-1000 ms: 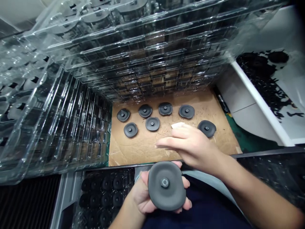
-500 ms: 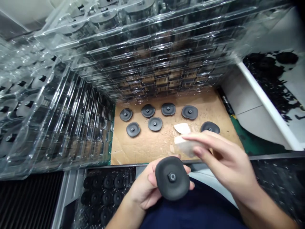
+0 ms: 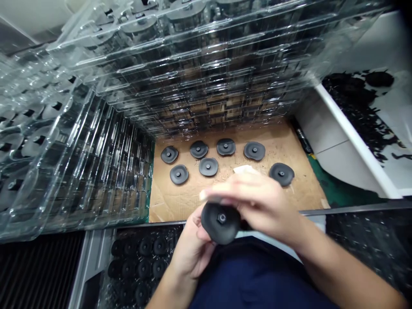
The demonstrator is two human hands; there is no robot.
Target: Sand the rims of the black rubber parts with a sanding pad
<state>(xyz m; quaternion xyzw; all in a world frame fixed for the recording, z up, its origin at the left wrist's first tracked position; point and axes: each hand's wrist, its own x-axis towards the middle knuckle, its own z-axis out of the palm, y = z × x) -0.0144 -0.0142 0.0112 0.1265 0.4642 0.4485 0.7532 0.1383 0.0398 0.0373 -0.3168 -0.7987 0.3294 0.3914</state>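
"Dark-grey, rounded matte disc with a small raised hub at its centre (image 3: 222, 229): who has it?"

"The bare left hand (image 3: 192, 245). Its fingers and thumb are closed on the disc's left side, hub facing up toward the camera, by the near edge of the worktop."

"And the bare right hand (image 3: 260, 197)?"

"Its blurred fingers reach across the disc's upper edge, covering part of it. Whether they grip anything, I can't make out."

"What lies just past the hands?"

"A flat sheet of brown cardboard (image 3: 174, 201). On it, partly hidden behind the right hand, is a small white piece (image 3: 243, 169) of unclear material. Seven similar dark-grey discs (image 3: 208, 167) are spread about, hubs up: four along the far side, three nearer."

"Farther out?"

"Tall stacks of clear moulded plastic trays (image 3: 206, 64) rise behind the cardboard and to its left. On the right, a black tube with a yellow end (image 3: 299, 135) lies near a white-walled container (image 3: 357, 143) holding loose black scraps (image 3: 354, 101)."

"Anything lower down?"

"At lower left, a dark tray with rows of round black pieces (image 3: 144, 246); below the disc, a navy garment (image 3: 254, 274)."
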